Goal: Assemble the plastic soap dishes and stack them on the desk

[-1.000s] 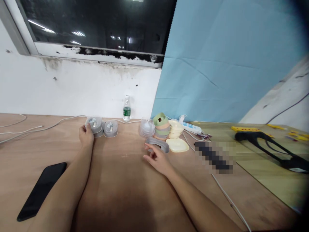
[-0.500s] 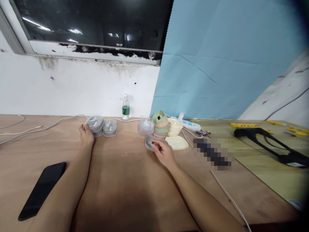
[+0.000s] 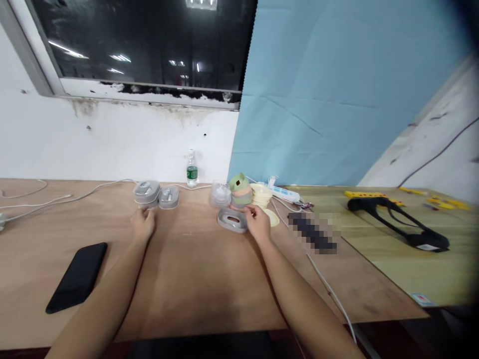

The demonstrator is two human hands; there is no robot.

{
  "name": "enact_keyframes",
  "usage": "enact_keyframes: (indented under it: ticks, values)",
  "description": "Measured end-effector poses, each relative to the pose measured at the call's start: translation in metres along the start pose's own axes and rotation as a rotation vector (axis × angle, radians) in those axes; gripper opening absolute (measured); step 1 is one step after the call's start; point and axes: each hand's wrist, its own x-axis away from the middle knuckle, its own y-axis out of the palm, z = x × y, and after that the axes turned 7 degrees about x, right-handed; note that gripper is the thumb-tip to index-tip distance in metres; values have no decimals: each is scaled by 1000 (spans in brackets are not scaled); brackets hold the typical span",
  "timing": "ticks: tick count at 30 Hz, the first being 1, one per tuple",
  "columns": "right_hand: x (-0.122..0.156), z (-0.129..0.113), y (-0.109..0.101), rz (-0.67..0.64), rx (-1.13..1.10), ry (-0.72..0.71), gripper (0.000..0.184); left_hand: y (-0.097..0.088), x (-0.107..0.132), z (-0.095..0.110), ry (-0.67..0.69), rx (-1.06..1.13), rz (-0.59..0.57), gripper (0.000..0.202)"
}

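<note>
My right hand (image 3: 257, 224) rests on the wooden table (image 3: 194, 269) with its fingers curled on the right end of a grey oval lid (image 3: 232, 220). Just behind it stand a stack of green, tan and grey lids (image 3: 240, 190), a stack of cream lids (image 3: 261, 195) and a clear plastic stack (image 3: 220, 195). My left hand (image 3: 142, 224) lies on the table with fingers loosely bent, holding nothing, just in front of two grey closed cases (image 3: 155, 195).
A black phone (image 3: 78, 276) lies at the left front. White cables (image 3: 56, 199) run along the back left. A water bottle (image 3: 191, 170) stands by the wall. A white power strip (image 3: 284, 193), a black handle-shaped tool (image 3: 396, 222) and a cable (image 3: 329, 294) lie to the right.
My left hand has drawn back from the grey cases toward me. My right hand moved forward and took the grey oval lid by its right end.
</note>
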Motion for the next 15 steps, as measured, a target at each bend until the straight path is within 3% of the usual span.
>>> enact_keyframes:
  ticks: [5,9,15]
  values:
    - [-10,19,-2,-148,208,53,29,4,21,13,89,-80,-204,38]
    - [-13,24,-5,-254,372,86,32,9,26,20,319,-319,-397,42]
    - [-18,30,-8,-330,450,148,33,13,30,21,506,-424,-548,49]
